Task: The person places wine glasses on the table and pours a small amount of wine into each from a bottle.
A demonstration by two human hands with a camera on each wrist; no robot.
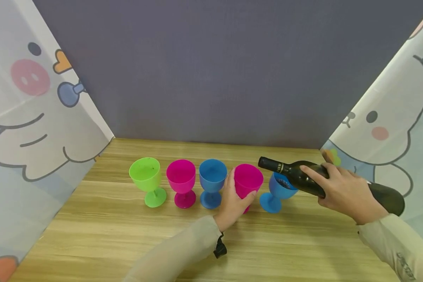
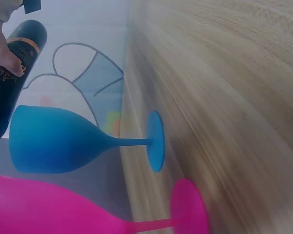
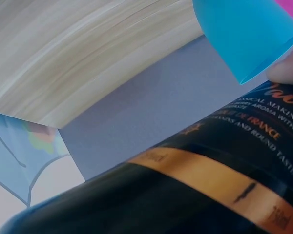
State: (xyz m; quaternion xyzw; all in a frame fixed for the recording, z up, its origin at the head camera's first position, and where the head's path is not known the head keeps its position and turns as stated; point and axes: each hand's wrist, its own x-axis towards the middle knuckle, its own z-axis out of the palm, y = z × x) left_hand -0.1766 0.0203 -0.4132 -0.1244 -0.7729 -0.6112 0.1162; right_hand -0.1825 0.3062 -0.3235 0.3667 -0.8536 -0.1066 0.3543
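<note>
My left hand [image 1: 230, 204] holds the bowl of a pink plastic goblet [image 1: 248, 181], fingers on its left side and thumb across the front. This goblet stands upright on the table, and its foot [image 2: 188, 207] shows in the left wrist view. With my right hand [image 1: 349, 192] I grip a dark wine bottle [image 1: 304, 184] tipped nearly level, its neck pointing left toward the pink rim. Beneath the neck stands a blue goblet [image 1: 273, 190] with something dark inside, partly hidden by the bottle. In the right wrist view the bottle's label [image 3: 263, 117] and gold band appear close up.
To the left, a green goblet [image 1: 146, 176], another pink goblet [image 1: 181, 178] and another blue goblet [image 1: 211, 176] stand in the same row on the wooden table [image 1: 102, 219]. A grey panel [image 1: 211, 70] rises behind; cartoon-printed sheets [image 1: 31, 117] flank both sides.
</note>
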